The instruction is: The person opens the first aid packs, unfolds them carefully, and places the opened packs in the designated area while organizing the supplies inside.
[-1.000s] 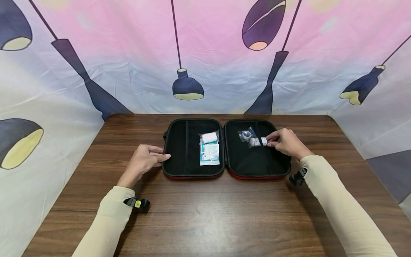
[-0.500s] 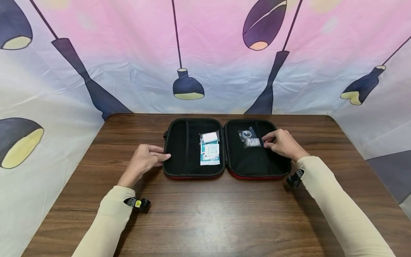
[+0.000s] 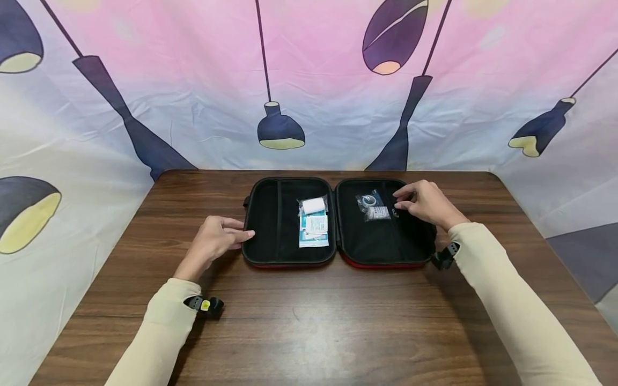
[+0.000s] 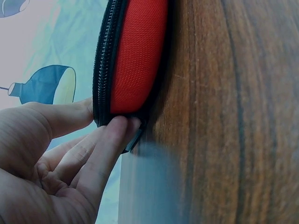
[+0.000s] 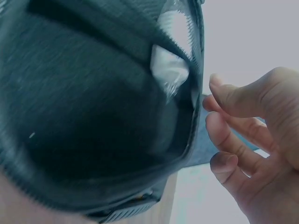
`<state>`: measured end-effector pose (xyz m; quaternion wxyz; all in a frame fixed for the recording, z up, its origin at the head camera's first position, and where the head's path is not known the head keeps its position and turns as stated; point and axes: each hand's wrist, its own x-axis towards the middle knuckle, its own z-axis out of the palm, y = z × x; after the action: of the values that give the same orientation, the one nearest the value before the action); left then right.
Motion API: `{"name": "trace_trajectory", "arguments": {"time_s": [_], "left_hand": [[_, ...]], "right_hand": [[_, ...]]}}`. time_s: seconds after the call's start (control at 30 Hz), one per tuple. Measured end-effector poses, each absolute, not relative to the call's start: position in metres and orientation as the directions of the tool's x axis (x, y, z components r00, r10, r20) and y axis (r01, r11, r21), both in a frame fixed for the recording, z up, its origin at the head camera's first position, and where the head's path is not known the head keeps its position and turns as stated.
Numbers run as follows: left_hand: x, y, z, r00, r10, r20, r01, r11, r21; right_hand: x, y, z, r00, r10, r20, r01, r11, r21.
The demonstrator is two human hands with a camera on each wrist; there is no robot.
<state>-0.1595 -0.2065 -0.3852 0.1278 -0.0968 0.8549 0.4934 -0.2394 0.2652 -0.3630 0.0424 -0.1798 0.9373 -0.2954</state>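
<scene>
A black-lined zip case (image 3: 263, 225) with a red shell (image 4: 140, 56) lies spread flat on the table. At its left edge my left hand (image 3: 212, 244) grips the rim, thumb on top and fingers against the outer side. Over the right half's far right part hovers my right hand (image 3: 427, 203), fingers loosely bent and holding nothing. Close to it, a bagged white item (image 3: 378, 213) lies tucked under a black strap, its end sticking out. A small bagged tape roll (image 3: 369, 200) sits just behind that.
In the left half are a wrapped white bandage roll (image 3: 314, 205) and flat white-and-teal packets (image 3: 316, 225). The brown wooden table (image 3: 309, 321) extends toward me. A patterned curtain (image 3: 212, 128) hangs behind its far edge.
My right hand has pushed the white bagged item leftward under the strap, let go of it and lifted away. The left hand has stayed on the case edge.
</scene>
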Motion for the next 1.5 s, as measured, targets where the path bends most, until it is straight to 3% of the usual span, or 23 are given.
{"name": "trace_trajectory", "arguments": {"time_s": [0.33,0.83,1.5], "left_hand": [[-0.160,-0.207,-0.384,-0.948,-0.041,-0.315,-0.292,0.502,0.814],[-0.160,-0.206,-0.385,-0.947,-0.044,-0.317,-0.295,0.503,0.812],[-0.161,-0.207,-0.384,-0.946,-0.046,-0.322,-0.299,0.512,0.805]], "right_hand": [[-0.254,0.224,-0.357,-0.899,-0.430,0.082,-0.397,0.722,-0.567],[-0.262,0.145,-0.360,-0.860,-0.510,0.006,-0.418,0.696,-0.583],[-0.260,0.099,-0.377,-0.872,-0.486,-0.058,-0.401,0.778,-0.484]]}}
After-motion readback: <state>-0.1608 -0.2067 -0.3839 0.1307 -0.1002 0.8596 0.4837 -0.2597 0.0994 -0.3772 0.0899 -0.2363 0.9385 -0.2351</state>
